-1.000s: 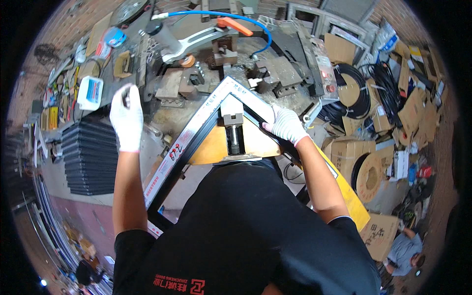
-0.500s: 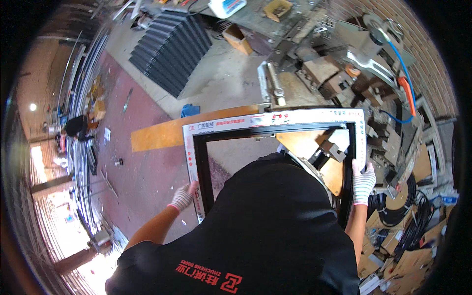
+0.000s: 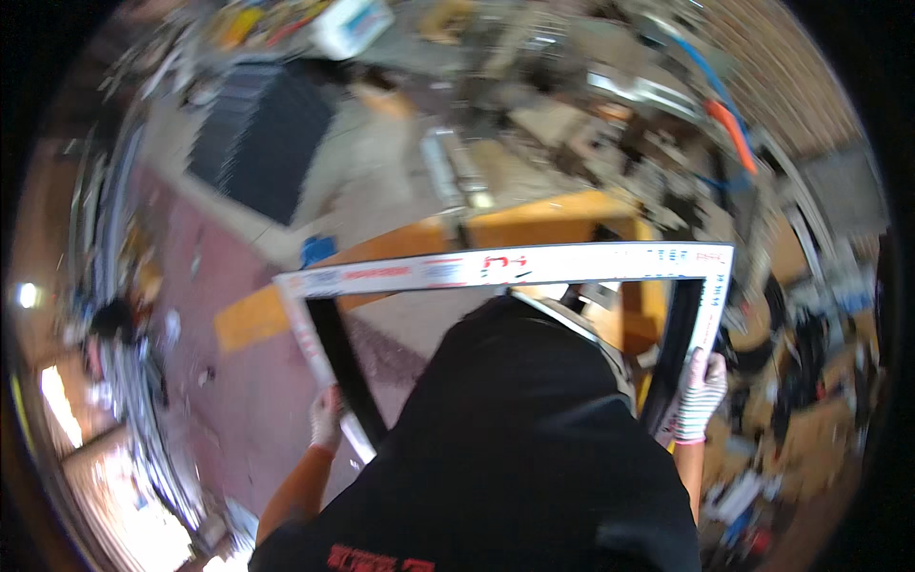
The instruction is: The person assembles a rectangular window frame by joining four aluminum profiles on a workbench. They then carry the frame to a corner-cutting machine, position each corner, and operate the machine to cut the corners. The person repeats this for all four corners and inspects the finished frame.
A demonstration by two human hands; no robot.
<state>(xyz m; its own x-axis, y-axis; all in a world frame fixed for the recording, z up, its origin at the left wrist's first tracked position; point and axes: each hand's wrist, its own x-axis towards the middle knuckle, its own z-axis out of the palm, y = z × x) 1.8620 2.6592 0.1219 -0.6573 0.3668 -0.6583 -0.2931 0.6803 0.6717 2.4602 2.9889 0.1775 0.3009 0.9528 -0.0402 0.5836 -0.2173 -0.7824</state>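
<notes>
Two gloved hands carry one big rectangular window frame (image 3: 505, 269), white-filmed on its face and black inside, held out flat in front of the person's chest, clear of the yellow bench (image 3: 562, 214) beyond it. Left hand (image 3: 326, 419) is clamped on the left rail, right hand (image 3: 702, 393) is clamped on the right rail, both grips closed tight around the profile. This looks like the carrying step, frame lifted and swung away from the bench. Setting it down should call for a level, two-handed lowering, corners kept clear of the clutter. Containers: a white box (image 3: 349, 23) sits far off at the top, contents too blurred to tell.
</notes>
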